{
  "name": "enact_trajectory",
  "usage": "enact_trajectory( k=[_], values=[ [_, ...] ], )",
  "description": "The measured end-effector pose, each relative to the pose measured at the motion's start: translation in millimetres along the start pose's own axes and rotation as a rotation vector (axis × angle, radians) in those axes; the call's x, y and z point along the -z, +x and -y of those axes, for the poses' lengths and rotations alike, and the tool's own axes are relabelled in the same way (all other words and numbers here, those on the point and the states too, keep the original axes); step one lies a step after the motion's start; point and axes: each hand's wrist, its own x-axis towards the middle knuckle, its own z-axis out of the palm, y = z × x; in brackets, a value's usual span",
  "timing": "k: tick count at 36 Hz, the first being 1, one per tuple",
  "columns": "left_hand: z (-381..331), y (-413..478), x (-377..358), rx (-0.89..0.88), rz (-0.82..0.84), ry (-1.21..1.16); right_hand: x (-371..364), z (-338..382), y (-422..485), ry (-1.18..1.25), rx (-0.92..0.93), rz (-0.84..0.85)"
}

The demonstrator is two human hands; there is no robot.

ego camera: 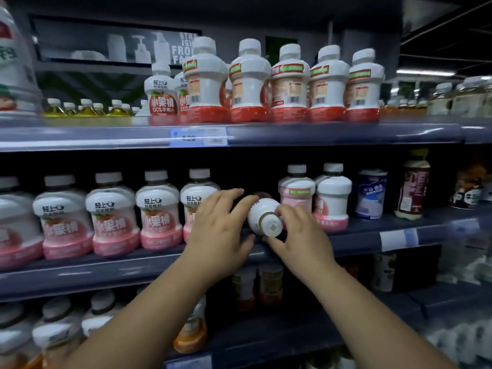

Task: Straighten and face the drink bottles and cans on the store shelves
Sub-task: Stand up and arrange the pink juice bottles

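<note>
The tipped bottle [262, 218] is white with a gold band under its white cap. The middle-shelf bottles [111, 219] along the front edge are white above, pink at the base; the top-shelf bottles [247, 83] white over red. The shelf edges [80, 278] are blue-grey, the price tag [198, 137] blue

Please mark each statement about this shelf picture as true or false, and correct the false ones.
1. The held bottle lies tipped, with its cap toward the camera. True.
2. The right hand holds it near the cap. True.
3. The five red bottles in front on the top shelf show their front labels. False: their backs, with barcodes, face out.
4. The pink bottles at the left of the middle shelf lie down. False: they stand upright, labels forward.
5. The left hand is away from the bottle. False: its fingers touch it.
</note>
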Motion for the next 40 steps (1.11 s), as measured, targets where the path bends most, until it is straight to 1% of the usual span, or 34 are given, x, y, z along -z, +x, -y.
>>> enact_trajectory(
  k=[3,8,10,13,16,19,22,23,25,28,30,33,35,38,40],
  values=[
    [-4.7,-0.5,-0.8,0.060,0.020,-0.006,-1.3,-5.0,5.6,0.063,0.090,-0.022],
    [-1.7,3.7,7.8,0.111,0.026,-0.021,18.9,3.4,43.3,0.289,0.164,-0.042],
    [1.0,8.2,10.6,0.120,0.015,-0.020,32.0,14.2,59.7,0.432,0.111,-0.014],
    [5.6,15.5,13.7,0.123,-0.019,0.015,32.6,25.5,78.0,0.603,-0.074,0.083],
    [12.4,18.1,17.0,0.095,-0.090,0.089,17.2,27.3,81.3,0.653,-0.114,0.124],
    [22.5,16.3,19.3,0.126,-0.120,0.127,4.3,22.8,68.3,0.617,-0.097,0.178],
    [33.5,14.8,19.5,0.132,-0.102,0.183,-10.0,16.4,53.8,0.607,-0.105,0.135],
    [36.1,14.5,19.8,0.130,-0.092,0.208,-14.0,15.1,50.5,0.632,-0.123,0.113],
    [39.5,13.7,20.8,0.121,-0.096,0.245,-19.0,14.3,45.7,0.665,-0.177,0.120],
    [43.7,11.9,19.3,0.091,-0.106,0.212,-20.5,16.8,43.6,0.518,-0.185,0.253],
    [45.1,10.8,17.7,0.072,-0.086,0.190,-21.9,14.9,45.5,0.488,-0.223,0.305],
    [47.4,9.5,17.0,0.047,-0.073,0.187,-21.3,20.4,45.7,0.512,-0.275,0.258],
    [48.7,8.5,16.8,0.013,-0.092,0.176,-23.5,23.7,43.5,0.448,-0.270,0.245],
    [48.1,7.4,17.6,-0.018,-0.116,0.164,-23.3,29.5,40.1,0.313,-0.217,0.330],
    [47.2,8.3,19.1,-0.020,-0.126,0.174,-24.4,28.9,42.1,0.286,-0.223,0.363]
  ],
)
